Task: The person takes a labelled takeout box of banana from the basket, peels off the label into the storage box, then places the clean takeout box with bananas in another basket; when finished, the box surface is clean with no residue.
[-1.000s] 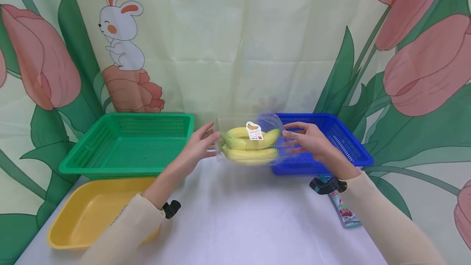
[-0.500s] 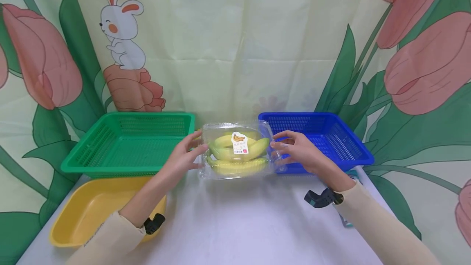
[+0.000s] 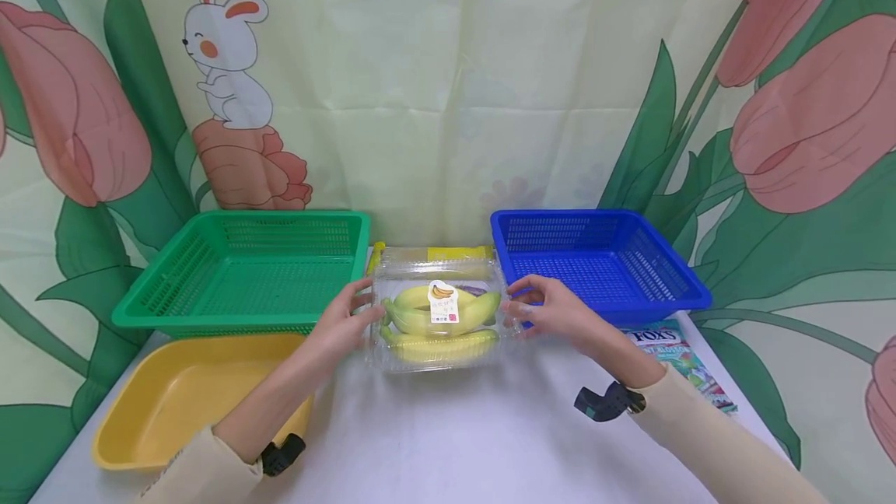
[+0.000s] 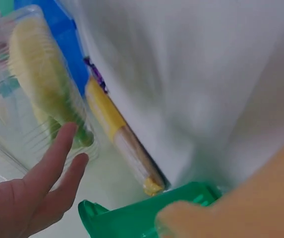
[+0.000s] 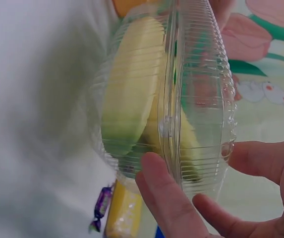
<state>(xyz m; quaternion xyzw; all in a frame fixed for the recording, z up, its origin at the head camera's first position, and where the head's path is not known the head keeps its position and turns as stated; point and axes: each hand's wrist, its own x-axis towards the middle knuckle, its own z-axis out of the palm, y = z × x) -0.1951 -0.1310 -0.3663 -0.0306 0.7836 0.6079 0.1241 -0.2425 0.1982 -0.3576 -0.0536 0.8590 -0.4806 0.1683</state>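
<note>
L hand [image 3: 341, 323] and R hand [image 3: 553, 309], well apart, each gripped one end of a clear plastic clamshell [image 3: 402, 274] w/ bananas [image 3: 441, 348], held btwn them over the white tablecloth [image 3: 455, 442]. Behind it: yellow pkt [image 3: 458, 253], purple-wrapped sweet [image 5: 101, 203]. Green basket [image 3: 217, 327] stood L, blue basket [image 3: 651, 311] R, yellow tub [image 3: 189, 387] front L, FOX'S pkt [image 3: 675, 352] near R forearm [image 3: 623, 352].
</note>
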